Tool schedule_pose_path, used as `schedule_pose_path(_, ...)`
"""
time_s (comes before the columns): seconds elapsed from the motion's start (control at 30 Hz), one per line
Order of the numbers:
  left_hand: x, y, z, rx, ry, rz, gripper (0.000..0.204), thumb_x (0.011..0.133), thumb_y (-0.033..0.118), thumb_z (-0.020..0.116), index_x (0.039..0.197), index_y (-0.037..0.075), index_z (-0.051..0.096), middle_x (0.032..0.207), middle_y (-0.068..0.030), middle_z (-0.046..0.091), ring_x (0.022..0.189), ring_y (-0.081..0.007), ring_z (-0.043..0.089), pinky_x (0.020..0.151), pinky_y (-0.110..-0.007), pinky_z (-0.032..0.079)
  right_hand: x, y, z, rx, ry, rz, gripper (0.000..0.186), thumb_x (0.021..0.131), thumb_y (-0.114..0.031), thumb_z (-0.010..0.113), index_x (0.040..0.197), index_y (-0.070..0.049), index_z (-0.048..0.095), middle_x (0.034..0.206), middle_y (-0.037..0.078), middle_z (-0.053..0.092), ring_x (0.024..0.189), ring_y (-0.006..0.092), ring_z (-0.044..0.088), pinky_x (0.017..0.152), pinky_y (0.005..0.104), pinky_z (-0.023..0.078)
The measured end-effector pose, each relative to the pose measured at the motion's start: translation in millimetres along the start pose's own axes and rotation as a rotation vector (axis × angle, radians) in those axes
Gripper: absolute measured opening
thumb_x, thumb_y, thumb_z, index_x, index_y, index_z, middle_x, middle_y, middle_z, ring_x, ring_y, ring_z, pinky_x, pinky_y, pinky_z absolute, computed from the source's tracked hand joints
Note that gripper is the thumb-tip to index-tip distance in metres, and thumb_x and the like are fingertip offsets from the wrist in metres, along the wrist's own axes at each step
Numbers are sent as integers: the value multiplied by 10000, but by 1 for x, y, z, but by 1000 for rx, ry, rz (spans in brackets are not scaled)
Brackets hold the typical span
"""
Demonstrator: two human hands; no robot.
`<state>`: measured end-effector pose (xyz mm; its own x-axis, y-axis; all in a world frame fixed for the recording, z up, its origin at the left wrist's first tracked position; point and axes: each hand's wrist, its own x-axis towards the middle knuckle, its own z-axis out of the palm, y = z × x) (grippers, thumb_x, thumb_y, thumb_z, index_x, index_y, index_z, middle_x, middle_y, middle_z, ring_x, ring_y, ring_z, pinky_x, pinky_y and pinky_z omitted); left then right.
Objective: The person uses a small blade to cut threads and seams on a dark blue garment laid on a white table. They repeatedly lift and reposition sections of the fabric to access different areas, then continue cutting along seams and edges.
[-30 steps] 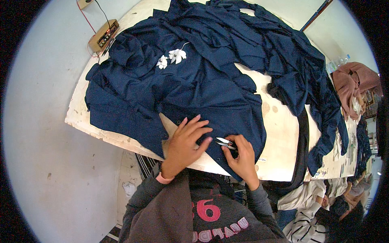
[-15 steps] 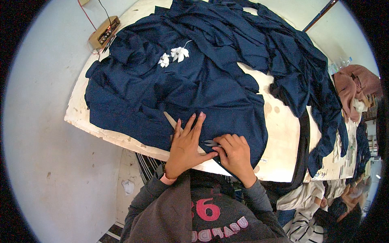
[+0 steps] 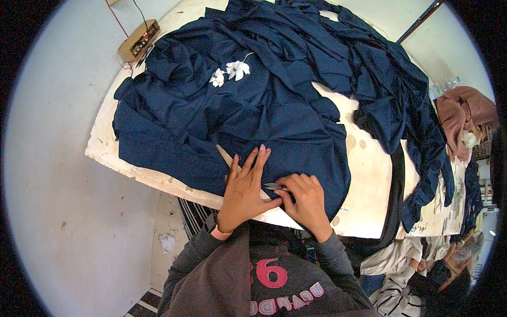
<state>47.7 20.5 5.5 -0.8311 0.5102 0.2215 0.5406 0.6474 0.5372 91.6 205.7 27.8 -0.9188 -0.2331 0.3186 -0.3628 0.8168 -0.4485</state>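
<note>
Snips (image 3: 272,186) in right grip (image 3: 305,202)

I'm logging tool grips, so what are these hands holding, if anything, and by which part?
The right hand holds small metal snips by the handle end; the left hand lies spread over navy cloth, grasping nothing visible.

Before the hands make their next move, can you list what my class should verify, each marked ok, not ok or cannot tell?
1. Small snips held in the right hand: ok.
2. Left hand spread over part of the beige piece: ok.
3. White flowers apart from both hands: ok.
4. Navy cloth smooth all over: not ok, folds lie beyond the hands.
5. Snips' tips clear of the left hand: cannot tell, too close together.
</note>
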Motion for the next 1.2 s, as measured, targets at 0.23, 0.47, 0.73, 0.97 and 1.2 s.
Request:
schedule_pose_path(0.23,0,0,1,0,12,9,1371,676,541,856,1600,-43,29,1623,-108,381,1507,-340,327,1227,-605,170,-2,-1,1,-2,-4,30,144,841,-170,747,955,-99,695,855,41,652,770,248,606,693,381,419)
schedule_pose_path(0.47,8,-11,-4,10,-57,-45,1296,688,584,853,1607,17,136,1602,-124,403,1494,-362,338,1232,-602,162,-29,0,-31,225,-5,196,414,742,-323,859,1060,-110,700,892,57,641,761,262,621,654,380,421)
schedule_pose_path(0.73,24,-30,-11,6,190,137,595,869,306,781,1383,83,578,1398,-125,606,1373,-376,491,1172,-530,328,-43,7,-21,134,-106,146,384,737,-257,819,1086,-140,709,868,34,652,787,236,645,675,361,403)
schedule_pose_path(0.97,-13,2,-6,-80,-37,8,771,831,385,790,1462,74,475,1485,-105,542,1441,-357,429,1203,-560,276,-40,5,-29,290,-118,258,340,783,-229,793,1080,-103,686,939,65,688,842,262,671,711,353,421)
schedule_pose_path(1.2,-12,4,-6,-71,-46,-13,934,778,473,814,1511,59,409,1525,-98,508,1467,-352,395,1211,-575,245,-33,5,-14,67,30,176,230,854,-149,753,1051,-67,669,952,76,671,824,280,633,710,370,413)
